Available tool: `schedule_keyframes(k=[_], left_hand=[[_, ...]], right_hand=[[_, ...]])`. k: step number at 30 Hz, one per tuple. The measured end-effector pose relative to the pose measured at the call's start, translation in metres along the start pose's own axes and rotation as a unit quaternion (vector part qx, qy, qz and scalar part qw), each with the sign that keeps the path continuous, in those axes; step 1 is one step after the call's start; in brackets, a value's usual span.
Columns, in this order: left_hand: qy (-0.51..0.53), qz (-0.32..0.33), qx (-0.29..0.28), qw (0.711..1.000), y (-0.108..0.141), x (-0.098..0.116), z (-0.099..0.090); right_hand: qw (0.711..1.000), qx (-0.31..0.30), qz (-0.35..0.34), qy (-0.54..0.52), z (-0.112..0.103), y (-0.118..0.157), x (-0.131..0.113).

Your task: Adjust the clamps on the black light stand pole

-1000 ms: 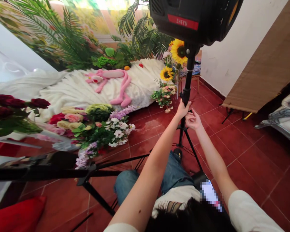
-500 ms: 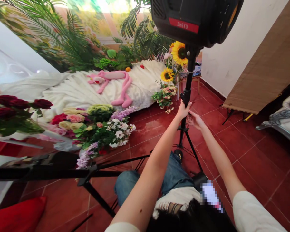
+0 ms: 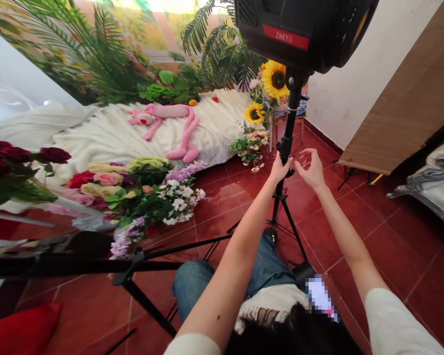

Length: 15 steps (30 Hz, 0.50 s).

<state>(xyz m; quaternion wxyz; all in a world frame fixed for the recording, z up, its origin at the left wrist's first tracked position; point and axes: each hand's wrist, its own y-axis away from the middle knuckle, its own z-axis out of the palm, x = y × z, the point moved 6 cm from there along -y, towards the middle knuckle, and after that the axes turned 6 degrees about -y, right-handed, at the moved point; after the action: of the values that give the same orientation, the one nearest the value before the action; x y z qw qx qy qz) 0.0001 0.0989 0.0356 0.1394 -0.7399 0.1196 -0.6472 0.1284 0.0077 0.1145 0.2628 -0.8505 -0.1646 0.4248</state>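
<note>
A black light stand (image 3: 285, 143) rises in front of me, with a big black studio light (image 3: 299, 34) on its top that runs out of the picture. My left hand (image 3: 280, 169) is wrapped round the stand's pole, just below a clamp collar. To the right of the pole, my right hand (image 3: 311, 168) is apart from it, its fingers spread and curved, holding nothing. A small black knob (image 3: 289, 173) sticks out of the pole between the two hands. Below them, the stand's legs spread over the red tiled floor.
Another black stand (image 3: 133, 266) lies across the lower left. Artificial flowers (image 3: 144, 197) fill the left side. Behind them a pink plush toy (image 3: 170, 112) lies on white cloth (image 3: 96, 133). Sunflowers (image 3: 274, 81) stand behind the pole. At right are a brown backdrop (image 3: 392, 108) and an ornate sofa (image 3: 436, 182).
My right hand has come off the pole's knob area, moved up and right, and its fingers have opened. My left hand keeps its grip on the pole.
</note>
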Motion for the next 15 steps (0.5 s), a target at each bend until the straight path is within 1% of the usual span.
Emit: schedule_keyframes(k=[1,3,5,6,9,11,13,15], left_hand=[[0.010,-0.003,0.007,1.000,0.001,0.000,-0.001],[0.043,-0.011,0.012,0.999,0.002,0.000,0.000],[0.084,-0.015,0.004,0.996,0.003,0.000,0.002],[0.095,-0.015,0.000,0.995,0.002,0.001,0.003],[0.077,-0.009,0.011,0.997,0.002,0.001,0.003],[0.046,-0.002,0.022,0.999,0.003,0.001,0.002],[0.020,-0.001,0.032,0.999,0.004,0.000,0.001],[-0.002,-0.005,0.040,0.999,0.006,0.000,0.000]], right_hand=[[0.999,0.022,0.002,-0.029,0.001,-0.005,0.000],[0.997,0.043,0.007,-0.065,0.010,-0.015,0.000],[0.995,0.034,0.024,-0.088,0.029,-0.027,0.004],[0.994,0.023,0.044,-0.098,0.040,-0.032,0.008],[0.987,0.002,0.120,-0.108,0.067,-0.044,0.021],[0.984,0.001,0.144,-0.100,0.076,-0.049,0.026],[0.984,-0.002,0.138,-0.109,0.078,-0.054,0.025],[0.981,0.001,0.125,-0.149,0.076,-0.059,0.021]])
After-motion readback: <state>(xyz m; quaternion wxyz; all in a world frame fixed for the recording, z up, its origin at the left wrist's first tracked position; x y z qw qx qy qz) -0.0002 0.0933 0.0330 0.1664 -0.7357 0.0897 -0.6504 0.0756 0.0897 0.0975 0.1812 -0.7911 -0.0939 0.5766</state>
